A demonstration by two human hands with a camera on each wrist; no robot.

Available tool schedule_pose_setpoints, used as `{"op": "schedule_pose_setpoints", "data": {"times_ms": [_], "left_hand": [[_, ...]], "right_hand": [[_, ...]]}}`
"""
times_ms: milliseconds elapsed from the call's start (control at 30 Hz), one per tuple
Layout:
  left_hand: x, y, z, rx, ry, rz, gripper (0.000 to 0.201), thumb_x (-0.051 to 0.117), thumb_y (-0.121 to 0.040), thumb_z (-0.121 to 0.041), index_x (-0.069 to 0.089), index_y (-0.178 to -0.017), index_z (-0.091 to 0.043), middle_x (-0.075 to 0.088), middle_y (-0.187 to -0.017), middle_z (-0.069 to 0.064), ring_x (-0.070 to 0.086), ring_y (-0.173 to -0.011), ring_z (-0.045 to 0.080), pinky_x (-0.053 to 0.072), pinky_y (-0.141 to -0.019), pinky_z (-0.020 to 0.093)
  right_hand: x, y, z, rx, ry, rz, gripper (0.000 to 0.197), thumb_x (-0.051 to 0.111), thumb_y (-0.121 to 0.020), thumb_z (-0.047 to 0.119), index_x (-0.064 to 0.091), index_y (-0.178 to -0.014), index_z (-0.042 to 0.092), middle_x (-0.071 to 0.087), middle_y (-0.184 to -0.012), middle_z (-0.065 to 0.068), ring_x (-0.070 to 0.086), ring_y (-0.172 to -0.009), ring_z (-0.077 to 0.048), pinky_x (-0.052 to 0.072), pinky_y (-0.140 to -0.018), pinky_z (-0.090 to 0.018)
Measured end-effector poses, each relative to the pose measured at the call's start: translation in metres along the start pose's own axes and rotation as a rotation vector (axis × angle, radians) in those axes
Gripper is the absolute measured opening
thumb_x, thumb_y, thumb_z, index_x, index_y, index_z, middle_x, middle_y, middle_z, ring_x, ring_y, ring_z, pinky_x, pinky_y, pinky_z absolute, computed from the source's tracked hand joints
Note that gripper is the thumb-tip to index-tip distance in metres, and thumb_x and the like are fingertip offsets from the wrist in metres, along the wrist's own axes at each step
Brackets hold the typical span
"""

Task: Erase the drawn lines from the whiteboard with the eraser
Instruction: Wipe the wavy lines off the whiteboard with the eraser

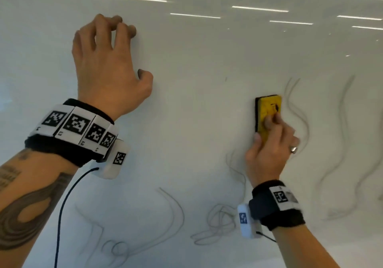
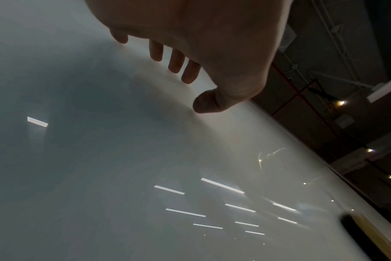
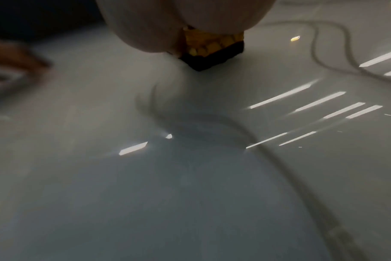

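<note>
A yellow eraser point(image 1: 268, 114) with a black felt base lies flat against the white whiteboard point(image 1: 196, 70), and my right hand point(image 1: 269, 149) grips its lower half. The right wrist view shows the eraser point(image 3: 214, 51) under my palm, black side on the board. Grey wavy drawn lines point(image 1: 298, 118) run just right of the eraser, with more lines point(image 1: 344, 143) farther right and scribbles point(image 1: 217, 224) along the bottom. My left hand point(image 1: 112, 60) braces on the board at upper left, its spread fingertips point(image 2: 176, 61) touching the surface and holding nothing.
The board's edge point(image 2: 301, 141) shows in the left wrist view, with a dark room and lights beyond it. Ceiling-light reflections point(image 1: 259, 8) streak the upper board. A black cable point(image 1: 62, 216) hangs from my left wristband.
</note>
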State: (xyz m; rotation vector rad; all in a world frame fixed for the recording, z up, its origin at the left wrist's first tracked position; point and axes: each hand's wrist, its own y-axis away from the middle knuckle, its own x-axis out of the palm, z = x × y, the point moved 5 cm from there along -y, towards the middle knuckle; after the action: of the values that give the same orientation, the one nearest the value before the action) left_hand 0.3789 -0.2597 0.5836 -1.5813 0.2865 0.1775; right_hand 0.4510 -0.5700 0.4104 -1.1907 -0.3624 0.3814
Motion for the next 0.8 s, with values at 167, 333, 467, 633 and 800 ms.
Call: {"op": "schedule_pose_setpoints", "data": {"times_ms": [167, 333, 467, 633, 800], "left_hand": [[0.001, -0.003, -0.006, -0.021, -0.019, -0.007, 0.065, 0.054, -0.073, -0.04, 0.045, -0.131, -0.012, 0.04, -0.142, 0.013, 0.034, -0.134, 0.039, 0.027, -0.114, 0.053], [0.005, -0.003, -0.008, -0.044, -0.037, -0.023, 0.065, 0.055, -0.073, -0.039, 0.044, -0.13, -0.009, 0.04, -0.141, 0.015, 0.036, -0.133, 0.039, 0.031, -0.111, 0.052], [0.007, -0.006, -0.017, -0.095, -0.02, -0.076, 0.062, 0.056, -0.073, -0.036, 0.045, -0.126, -0.005, 0.042, -0.137, 0.018, 0.038, -0.128, 0.041, 0.036, -0.106, 0.052], [0.009, -0.005, -0.025, -0.133, -0.004, -0.105, 0.062, 0.057, -0.073, -0.03, 0.046, -0.127, -0.002, 0.043, -0.133, 0.02, 0.042, -0.124, 0.038, 0.039, -0.103, 0.049], [0.009, -0.003, -0.031, -0.193, 0.028, -0.118, 0.064, 0.056, -0.074, -0.028, 0.044, -0.131, 0.0, 0.042, -0.135, 0.019, 0.04, -0.127, 0.036, 0.037, -0.105, 0.047]], "right_hand": [[0.0, 0.116, 0.019, -0.364, -0.058, 0.323, 0.055, 0.054, -0.079, -0.003, 0.054, -0.133, 0.011, 0.046, -0.148, -0.009, 0.055, -0.102, -0.044, 0.045, -0.092, -0.044], [-0.013, -0.009, -0.033, -0.014, -0.009, 0.048, 0.032, 0.063, -0.078, -0.005, 0.062, -0.11, -0.002, 0.056, -0.131, -0.024, 0.048, -0.102, -0.03, 0.035, -0.09, -0.044], [0.002, 0.02, 0.025, -0.326, -0.068, 0.142, 0.038, 0.055, -0.082, -0.007, 0.071, -0.116, -0.002, 0.063, -0.132, -0.022, 0.051, -0.105, -0.035, 0.037, -0.088, -0.04], [0.005, -0.085, 0.032, -0.27, -0.14, 0.124, 0.046, 0.066, -0.078, -0.007, 0.069, -0.123, 0.005, 0.062, -0.134, -0.015, 0.05, -0.097, -0.034, 0.028, -0.085, -0.027], [0.021, -0.071, 0.076, -0.437, -0.185, 0.198, 0.054, 0.053, -0.081, -0.002, 0.063, -0.133, 0.007, 0.058, -0.14, -0.013, 0.053, -0.094, -0.04, 0.035, -0.082, -0.034]]}}
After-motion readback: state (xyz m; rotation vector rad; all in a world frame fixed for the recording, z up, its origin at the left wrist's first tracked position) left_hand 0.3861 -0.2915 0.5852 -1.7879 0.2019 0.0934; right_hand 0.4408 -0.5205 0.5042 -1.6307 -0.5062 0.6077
